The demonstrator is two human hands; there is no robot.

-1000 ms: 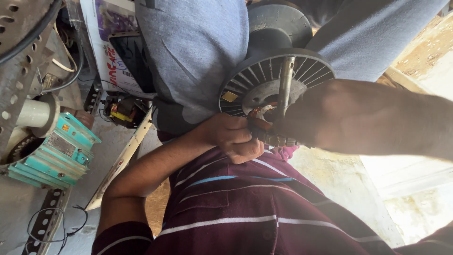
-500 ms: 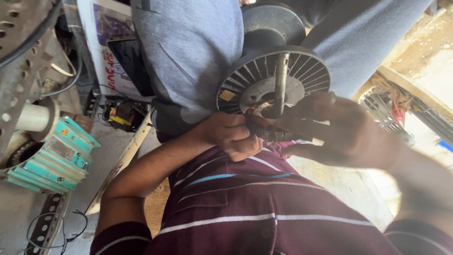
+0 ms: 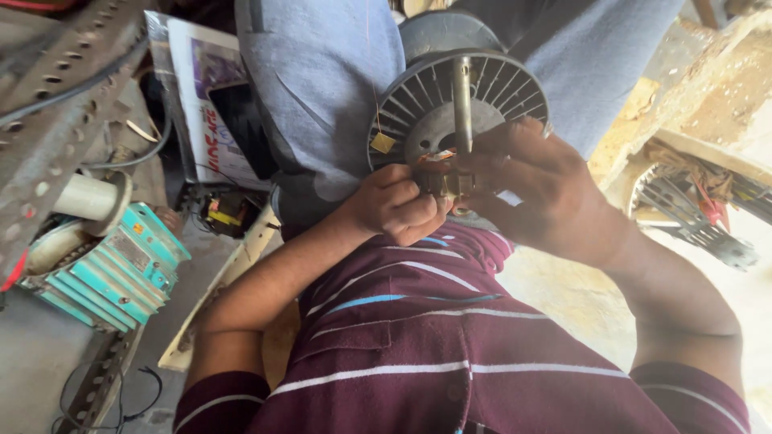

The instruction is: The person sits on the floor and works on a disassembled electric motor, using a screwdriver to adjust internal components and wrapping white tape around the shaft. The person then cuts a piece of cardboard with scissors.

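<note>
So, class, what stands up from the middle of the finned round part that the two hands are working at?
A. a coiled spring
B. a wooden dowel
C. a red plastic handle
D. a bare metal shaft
D: a plain grey metal shaft rises from the hub of the finned rotor, above the left hand and right hand.

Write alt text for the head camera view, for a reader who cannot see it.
Two bare hands work at the hub of a round finned metal rotor with an upright shaft: the left hand pinches beside the shaft, the right hand cups it. A maroon striped shirt fills the foreground; a teal motor housing lies at left.
</note>
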